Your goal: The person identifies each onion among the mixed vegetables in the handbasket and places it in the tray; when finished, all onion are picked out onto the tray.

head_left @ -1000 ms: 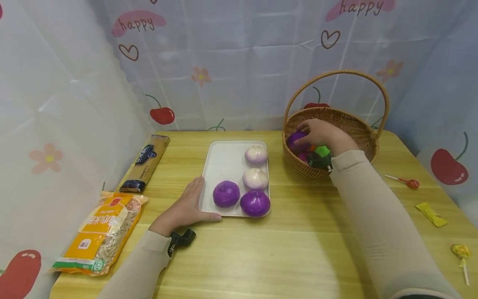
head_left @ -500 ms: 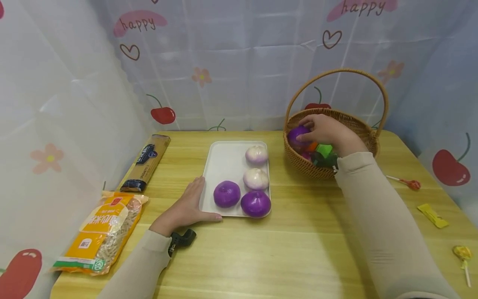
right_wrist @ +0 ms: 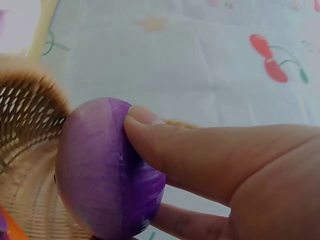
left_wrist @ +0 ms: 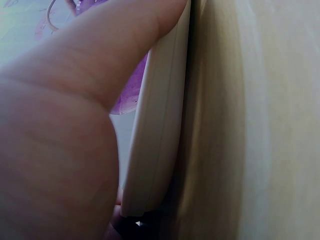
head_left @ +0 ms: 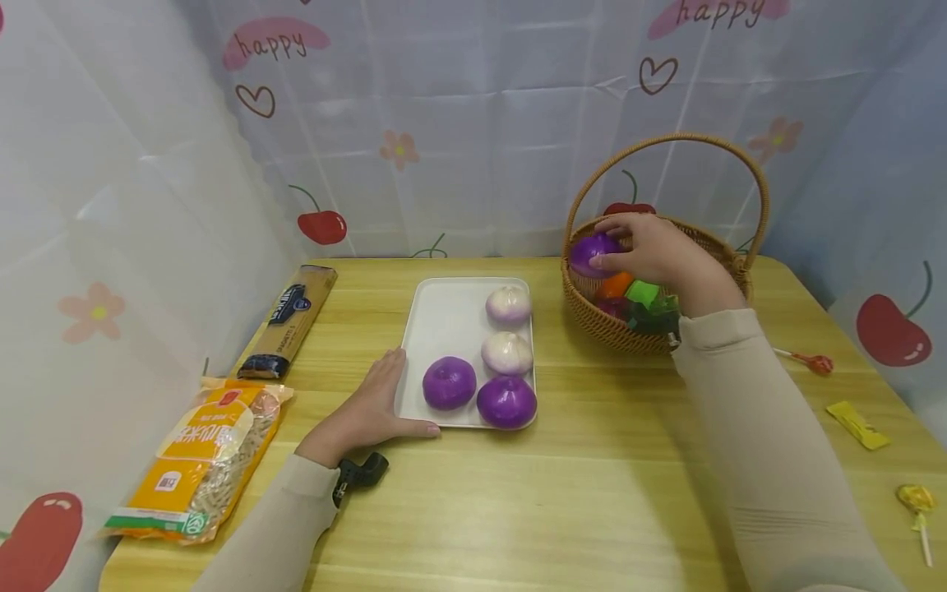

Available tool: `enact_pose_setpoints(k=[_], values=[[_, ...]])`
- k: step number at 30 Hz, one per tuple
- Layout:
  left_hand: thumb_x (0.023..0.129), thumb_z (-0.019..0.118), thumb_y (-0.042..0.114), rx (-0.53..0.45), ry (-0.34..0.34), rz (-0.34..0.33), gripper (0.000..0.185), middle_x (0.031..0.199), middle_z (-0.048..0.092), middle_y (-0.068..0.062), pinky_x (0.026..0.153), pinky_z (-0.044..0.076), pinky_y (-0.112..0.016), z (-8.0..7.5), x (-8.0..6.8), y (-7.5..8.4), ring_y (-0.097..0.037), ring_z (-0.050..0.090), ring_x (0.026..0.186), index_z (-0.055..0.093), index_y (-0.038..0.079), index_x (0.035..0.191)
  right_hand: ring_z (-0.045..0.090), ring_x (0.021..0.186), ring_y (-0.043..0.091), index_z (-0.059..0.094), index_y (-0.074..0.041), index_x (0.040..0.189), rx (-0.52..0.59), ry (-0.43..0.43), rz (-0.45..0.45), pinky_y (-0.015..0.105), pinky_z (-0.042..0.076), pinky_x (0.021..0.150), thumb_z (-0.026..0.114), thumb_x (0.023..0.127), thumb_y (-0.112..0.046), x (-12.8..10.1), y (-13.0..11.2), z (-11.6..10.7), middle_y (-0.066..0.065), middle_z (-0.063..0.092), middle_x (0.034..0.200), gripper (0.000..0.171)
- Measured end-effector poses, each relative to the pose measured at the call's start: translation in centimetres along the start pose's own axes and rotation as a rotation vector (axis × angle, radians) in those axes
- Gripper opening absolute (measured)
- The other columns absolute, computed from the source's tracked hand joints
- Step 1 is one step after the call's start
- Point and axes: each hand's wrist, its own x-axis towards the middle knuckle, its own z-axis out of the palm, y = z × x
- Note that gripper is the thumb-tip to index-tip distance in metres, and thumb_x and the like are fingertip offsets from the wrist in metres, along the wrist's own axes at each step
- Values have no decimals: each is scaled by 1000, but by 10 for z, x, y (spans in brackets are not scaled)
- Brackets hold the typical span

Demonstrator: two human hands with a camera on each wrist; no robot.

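A purple onion (head_left: 594, 256) is gripped between the thumb and fingers of my right hand (head_left: 658, 255), inside the wicker basket (head_left: 607, 325) near its left rim. The right wrist view shows the thumb on the onion (right_wrist: 107, 170). My left hand (head_left: 373, 407) rests at the near left corner of a white tray (head_left: 436, 321), fingers straight along its left edge, thumb along the front edge. On the tray, two purple onions (head_left: 449, 383) lie at the front. Two whitish onions (head_left: 507, 353) lie behind along the right side.
Orange (head_left: 614, 285) and green things (head_left: 644, 293) lie in the basket, partly hidden. At the left are a spaghetti pack (head_left: 290, 321) and an orange noodle bag (head_left: 203, 464). A red lollipop (head_left: 817, 364), yellow wrapped candy (head_left: 858, 425) and yellow lollipop (head_left: 917, 501) lie at the right.
My right hand has raised the purple onion a little within the basket, showing more of the orange thing beneath. The left hand and the tray have stayed put.
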Motion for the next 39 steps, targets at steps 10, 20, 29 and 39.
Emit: enact_pose_setpoints(k=[10,20,29,39], values=[[68,82,81,13,1,12,151,173,3,-21,126,4,-51,1,0,0,-33,-3,159,4,-3,167,54,129,38,48,-9,156,15,31,-90,60,43,109,74,101,-38,-15,-33,-1,19,53,151,67],[68,83,81,-3,3,15,151,173,3,-22,126,5,-52,0,1,-2,-35,-3,159,4,-3,167,60,127,33,57,-8,149,40,8,-260,51,48,108,81,97,-23,-5,-70,39,17,63,139,60],[69,83,80,-2,-1,8,151,173,2,-20,126,6,-52,0,0,-1,-34,-4,159,4,-2,167,61,123,29,62,-7,144,-21,-67,-383,44,50,106,83,94,-23,23,-93,94,12,65,139,56],[68,83,80,-6,-7,5,151,174,1,-19,126,6,-52,-1,0,-1,-33,-5,159,3,-1,167,59,128,29,64,-6,143,-67,-146,-365,44,47,108,85,93,-23,47,-101,133,13,66,137,57]])
